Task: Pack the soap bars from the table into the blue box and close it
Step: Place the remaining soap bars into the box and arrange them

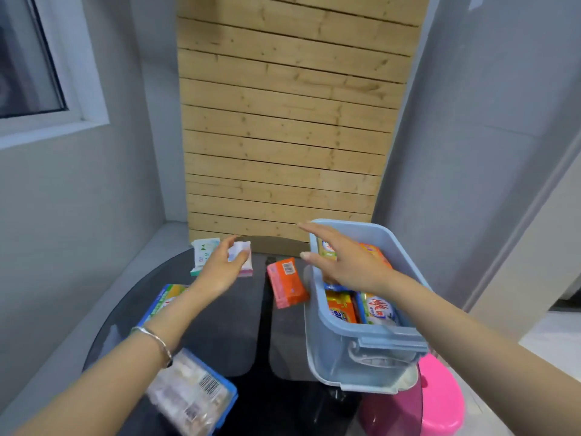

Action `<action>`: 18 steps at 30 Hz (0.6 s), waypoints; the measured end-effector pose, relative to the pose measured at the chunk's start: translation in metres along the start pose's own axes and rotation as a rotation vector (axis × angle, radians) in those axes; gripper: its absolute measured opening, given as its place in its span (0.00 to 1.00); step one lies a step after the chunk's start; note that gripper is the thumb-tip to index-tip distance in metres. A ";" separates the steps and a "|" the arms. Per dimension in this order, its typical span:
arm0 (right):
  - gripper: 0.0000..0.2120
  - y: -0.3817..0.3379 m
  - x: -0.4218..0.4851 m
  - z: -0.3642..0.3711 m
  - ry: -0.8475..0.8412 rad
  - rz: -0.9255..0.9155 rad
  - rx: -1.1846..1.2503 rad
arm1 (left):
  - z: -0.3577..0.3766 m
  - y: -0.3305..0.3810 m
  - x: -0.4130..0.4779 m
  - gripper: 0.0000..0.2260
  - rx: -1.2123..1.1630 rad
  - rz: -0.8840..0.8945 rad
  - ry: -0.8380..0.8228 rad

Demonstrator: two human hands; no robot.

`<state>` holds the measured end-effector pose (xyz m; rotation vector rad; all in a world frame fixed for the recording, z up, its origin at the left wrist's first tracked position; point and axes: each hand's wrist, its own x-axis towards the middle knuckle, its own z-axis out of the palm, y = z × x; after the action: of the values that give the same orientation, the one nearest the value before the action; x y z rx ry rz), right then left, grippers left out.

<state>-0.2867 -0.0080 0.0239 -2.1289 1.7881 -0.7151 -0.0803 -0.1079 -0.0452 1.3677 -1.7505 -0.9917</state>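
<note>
**Packing under way: left hand on a far bar, box part filled**

Nearest the person, a blue-edged pack with a barcode lies at the near left of the dark round surface, partly under the left forearm, which wears a bracelet. Just beyond it sits a green and blue pack, again partly hidden by the arm. To the right stands the blue box, open, its lid not to be seen on it; several wrapped soap bars already lie inside. A pink stool sits below the box at the near right.

Further out, an orange bar lies on the surface just beside the box's left wall. The right hand hovers over the box's far half, its fingers spread and holding nothing. The left hand reaches to the far side of the surface, its fingers pinching a white and pink bar; whether it is lifted clear I cannot tell. A white and green pack lies just beside it, at the surface's far edge, before a wall of wooden slats.

The step in hand looks like the pick-up of the white and pink bar. The next move would call for carrying it rightward over the orange bar and into a free gap in the box. At least four more items would then remain, and the lid is yet to be found and fitted
</note>
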 end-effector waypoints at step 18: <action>0.44 -0.086 -0.052 0.218 -0.310 0.244 0.306 | -0.065 -0.121 -0.035 0.29 0.320 -0.237 0.094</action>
<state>-0.1056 0.0372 -0.1266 -1.6835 1.6152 -0.5231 0.0373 -0.1014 -0.1241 1.8276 -1.7580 -0.7747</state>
